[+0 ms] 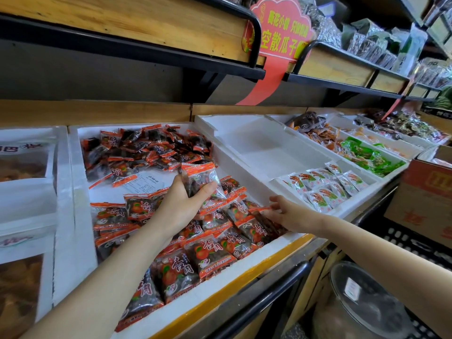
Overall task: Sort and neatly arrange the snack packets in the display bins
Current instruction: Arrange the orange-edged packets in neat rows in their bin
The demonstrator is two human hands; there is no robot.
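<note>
A white foam bin (pixel 80 192) holds many orange-and-clear snack packets, loose at the back (pixel 146 148) and laid in rows at the front (pixel 210 250). My left hand (pixel 181 204) grips an upright stack of these packets (pixel 201 179) above the bin's middle. My right hand (pixel 283 214) reaches in from the right, its fingers touching a packet (pixel 261 210) at the bin's right side. A printed paper sheet (pixel 144 183) lies on the bin floor.
To the right a foam bin (pixel 256 148) holds white packets (pixel 322 189) at its front. Further right lie green (pixel 367 155) and brown packets (pixel 310 123). A cardboard box (pixel 425 199) stands at right. Shelves and a red sign (pixel 281 30) hang overhead.
</note>
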